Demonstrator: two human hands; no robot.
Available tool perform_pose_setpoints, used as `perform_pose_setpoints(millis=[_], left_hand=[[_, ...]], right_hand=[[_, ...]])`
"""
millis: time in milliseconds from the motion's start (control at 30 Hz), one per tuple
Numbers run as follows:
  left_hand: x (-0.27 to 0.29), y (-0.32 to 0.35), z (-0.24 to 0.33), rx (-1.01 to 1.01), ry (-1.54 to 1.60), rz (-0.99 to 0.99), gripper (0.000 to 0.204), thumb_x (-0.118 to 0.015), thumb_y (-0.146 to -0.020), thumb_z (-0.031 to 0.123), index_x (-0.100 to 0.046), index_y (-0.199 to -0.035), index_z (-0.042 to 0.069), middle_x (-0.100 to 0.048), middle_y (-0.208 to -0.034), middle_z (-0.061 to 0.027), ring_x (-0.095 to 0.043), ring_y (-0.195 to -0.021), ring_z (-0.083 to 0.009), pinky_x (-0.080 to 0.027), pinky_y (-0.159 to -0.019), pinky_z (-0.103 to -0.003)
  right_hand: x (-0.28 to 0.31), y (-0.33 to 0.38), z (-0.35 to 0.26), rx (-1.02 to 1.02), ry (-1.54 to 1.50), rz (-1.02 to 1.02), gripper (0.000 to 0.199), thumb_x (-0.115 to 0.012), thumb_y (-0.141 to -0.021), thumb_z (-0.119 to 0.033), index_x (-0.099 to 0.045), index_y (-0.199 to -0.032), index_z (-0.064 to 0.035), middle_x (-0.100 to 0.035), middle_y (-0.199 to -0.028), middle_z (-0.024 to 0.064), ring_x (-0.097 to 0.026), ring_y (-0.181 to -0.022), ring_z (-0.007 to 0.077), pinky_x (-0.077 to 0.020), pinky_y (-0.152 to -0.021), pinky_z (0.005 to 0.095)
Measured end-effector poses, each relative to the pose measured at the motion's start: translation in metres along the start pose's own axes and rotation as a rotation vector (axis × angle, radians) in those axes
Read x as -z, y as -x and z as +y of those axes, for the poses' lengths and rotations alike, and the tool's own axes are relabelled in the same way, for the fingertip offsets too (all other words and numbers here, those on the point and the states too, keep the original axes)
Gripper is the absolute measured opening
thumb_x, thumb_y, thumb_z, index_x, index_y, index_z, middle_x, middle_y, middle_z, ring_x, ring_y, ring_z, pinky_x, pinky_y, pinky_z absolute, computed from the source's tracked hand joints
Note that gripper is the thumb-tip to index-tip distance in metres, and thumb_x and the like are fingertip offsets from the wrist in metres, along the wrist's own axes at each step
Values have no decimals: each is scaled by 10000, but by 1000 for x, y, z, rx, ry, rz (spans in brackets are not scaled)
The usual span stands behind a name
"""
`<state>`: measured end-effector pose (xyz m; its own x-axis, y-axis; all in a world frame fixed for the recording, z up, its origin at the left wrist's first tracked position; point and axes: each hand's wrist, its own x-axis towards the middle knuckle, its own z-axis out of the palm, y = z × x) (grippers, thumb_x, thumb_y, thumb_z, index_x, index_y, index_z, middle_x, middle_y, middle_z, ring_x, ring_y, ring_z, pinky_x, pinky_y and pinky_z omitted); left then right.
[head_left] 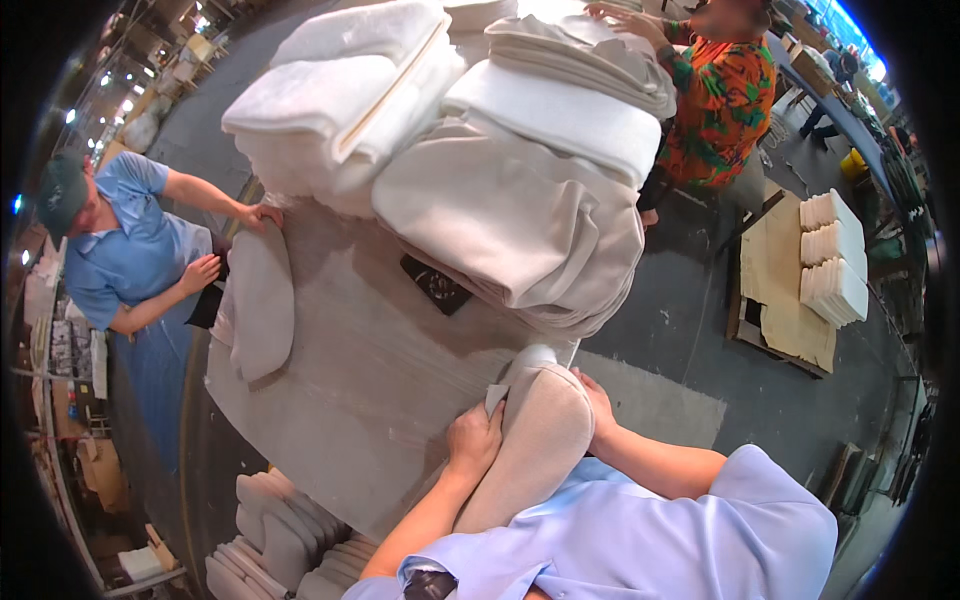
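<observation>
At the near edge of the table point(350, 440) lies a beige cushion point(540, 430); the left hand point(474, 440) clasps its left side, the right hand point(600, 410) touches its right, finger closure indeterminable.

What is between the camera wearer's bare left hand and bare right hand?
In the head view, a rounded, padded beige fabric cushion lies between the left hand and right hand.

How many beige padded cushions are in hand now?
2: one long beige fabric cushion between the wearer's left hand and right hand; one rounded beige cushion with the blue-shirted co-worker, left. The white and beige pile may hide others.
</observation>
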<state>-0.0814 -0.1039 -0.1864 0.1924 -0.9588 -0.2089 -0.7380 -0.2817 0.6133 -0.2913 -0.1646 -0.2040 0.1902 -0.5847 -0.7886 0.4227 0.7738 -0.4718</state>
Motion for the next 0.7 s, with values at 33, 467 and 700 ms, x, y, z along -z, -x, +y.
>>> perform_pose_setpoints(millis=[33,467,700], left_hand=[[2,0,8,-20,17,19,380,-630,-1029,340,-728,-949,-18,-701,-827,-276,-693,-792,-480,-539,-689,-541],[2,-4,21,-5,138,1,289,-654,-1014,281,-718,-1027,-1,-725,-905,-238,-700,-840,-446,-544,-722,-514],[-6,-17,21,28,101,-94,344,-626,-1028,323,-716,-1034,-10,-728,-904,-253,-703,-853,-452,-548,-738,-523]], right_hand=[[0,-2,-1,-23,-28,-19,481,-467,-1123,-441,-599,-1310,-18,-718,-1187,125,-705,-1041,247,-575,-945,412],[-12,-13,-6,-380,-297,-147,687,-409,-1048,-690,-641,-1225,-67,-726,-1127,139,-716,-1033,314,-580,-958,477],[1,-15,1,-377,-315,-183,749,-448,-996,-764,-629,-1271,-91,-712,-1181,140,-690,-1084,313,-547,-1003,475]])
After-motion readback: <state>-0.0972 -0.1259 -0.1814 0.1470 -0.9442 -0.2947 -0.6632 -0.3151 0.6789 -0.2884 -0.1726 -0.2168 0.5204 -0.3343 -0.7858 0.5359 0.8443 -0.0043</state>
